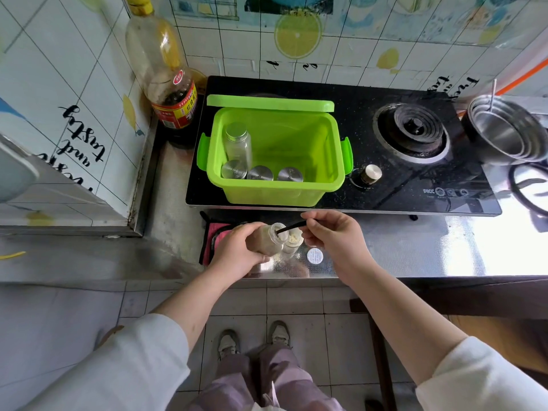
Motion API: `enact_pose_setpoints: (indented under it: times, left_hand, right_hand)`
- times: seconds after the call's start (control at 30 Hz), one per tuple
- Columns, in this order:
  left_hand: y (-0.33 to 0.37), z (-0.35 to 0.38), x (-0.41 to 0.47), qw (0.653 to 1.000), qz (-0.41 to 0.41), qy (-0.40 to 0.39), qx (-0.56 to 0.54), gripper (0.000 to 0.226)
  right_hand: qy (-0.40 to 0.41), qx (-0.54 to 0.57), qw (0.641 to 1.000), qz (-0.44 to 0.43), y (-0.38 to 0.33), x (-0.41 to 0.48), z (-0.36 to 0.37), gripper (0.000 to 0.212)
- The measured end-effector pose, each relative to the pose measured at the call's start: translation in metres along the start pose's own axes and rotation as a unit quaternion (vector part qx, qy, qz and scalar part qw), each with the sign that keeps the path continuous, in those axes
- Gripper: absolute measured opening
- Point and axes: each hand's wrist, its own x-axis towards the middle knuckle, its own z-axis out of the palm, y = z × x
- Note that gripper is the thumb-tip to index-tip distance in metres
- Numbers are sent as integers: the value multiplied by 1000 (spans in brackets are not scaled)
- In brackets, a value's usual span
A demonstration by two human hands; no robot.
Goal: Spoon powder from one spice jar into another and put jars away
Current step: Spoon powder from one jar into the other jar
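Near the green box [275,189], our left hand [237,252] grips the tilted jar [271,241]. Our right hand [333,237] pinches the spoon [292,227] dipped inside.

We lose the tip of the spoon [292,226] inside the jar [271,241] that the left hand [237,252] grips; the second jar [293,242] shows only partly behind it. The top edge cuts the bottle [166,75], and the green box [272,192] hides most of 3 capped jars [260,173].

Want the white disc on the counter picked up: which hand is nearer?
Right. The right hand, pinching a spoon, is beside the disc; the left hand grips a jar farther left.
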Motion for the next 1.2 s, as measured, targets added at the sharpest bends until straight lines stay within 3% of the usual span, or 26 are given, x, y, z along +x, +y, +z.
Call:
enact_pose_setpoints:
  times: [1.2]
  left_hand:
    - [-13,2,4,998,-53,-9,-40,71]
  right_hand:
    - [33,13,999,-15,5,5,-18,19]
